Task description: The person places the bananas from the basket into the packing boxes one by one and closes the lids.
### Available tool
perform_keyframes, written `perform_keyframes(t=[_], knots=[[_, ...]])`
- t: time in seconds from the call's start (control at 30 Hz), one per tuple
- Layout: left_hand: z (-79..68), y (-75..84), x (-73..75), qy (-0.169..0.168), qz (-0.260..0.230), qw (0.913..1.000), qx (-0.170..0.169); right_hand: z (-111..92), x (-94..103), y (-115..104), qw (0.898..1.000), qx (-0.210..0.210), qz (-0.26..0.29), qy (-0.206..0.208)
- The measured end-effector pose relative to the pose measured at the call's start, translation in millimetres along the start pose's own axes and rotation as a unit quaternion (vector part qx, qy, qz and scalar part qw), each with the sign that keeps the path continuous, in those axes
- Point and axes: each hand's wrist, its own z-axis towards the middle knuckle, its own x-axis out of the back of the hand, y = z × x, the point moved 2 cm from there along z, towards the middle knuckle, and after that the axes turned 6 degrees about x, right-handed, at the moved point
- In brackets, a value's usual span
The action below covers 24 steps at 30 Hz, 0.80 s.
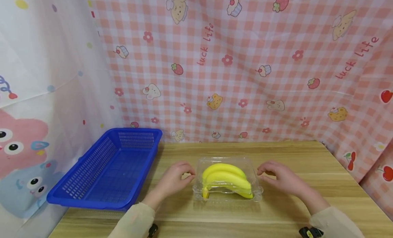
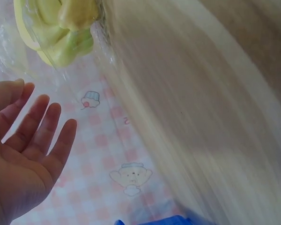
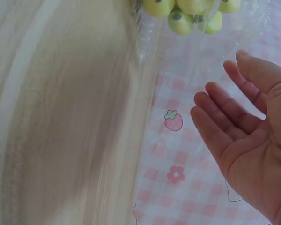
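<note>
A clear plastic clamshell box (image 1: 258,191) stands on the wooden table, its lid over a bunch of yellow bananas (image 1: 225,178). On the box's left side is my left hand (image 1: 176,177), fingers loosely bent towards the wall and nothing in them. My right hand (image 1: 282,175) mirrors it on the right, fingertips close to that wall. Both wrist views show relaxed, spread fingers: the left hand (image 2: 30,140) is beside the stem end of the bananas (image 2: 61,33), the right hand (image 3: 246,126) beside their dark-tipped ends (image 3: 180,21).
A blue slotted plastic basket (image 1: 139,183) stands at the left of the table (image 1: 291,214). A pink checked cloth (image 1: 245,36) hangs behind the table's back edge, and a white printed cloth (image 1: 67,60) hangs on the left.
</note>
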Motion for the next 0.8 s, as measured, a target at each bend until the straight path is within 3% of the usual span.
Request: perform_keyframes(t=[0.23, 0.4, 0.63, 0.73, 0.8], knots=[[-6.4, 2.9, -0.5, 0.000, -0.078, 0.9959, 0.047, -5, 1.7, -6, 0.990, -0.098, 0.105, -0.007], [-10.8, 6.8, -1.4, -0.006, -0.142, 0.9852, 0.096, -9, 0.3, -11, 0.981, -0.148, 0.128, -0.010], [-16.6, 8.7, -2.8, 0.010, -0.164, 0.9783, 0.127, -15, -2.4, -18, 0.965, -0.205, 0.164, 0.006], [-19.7, 8.8, -3.9, 0.010, -0.197, 0.9680, 0.155, -18, -6.0, -19, 0.949, -0.224, 0.223, 0.010], [-21.8, 9.3, -5.2, 0.000, -0.243, 0.9523, 0.185, -20, -8.2, -20, 0.934, -0.233, 0.269, 0.009]])
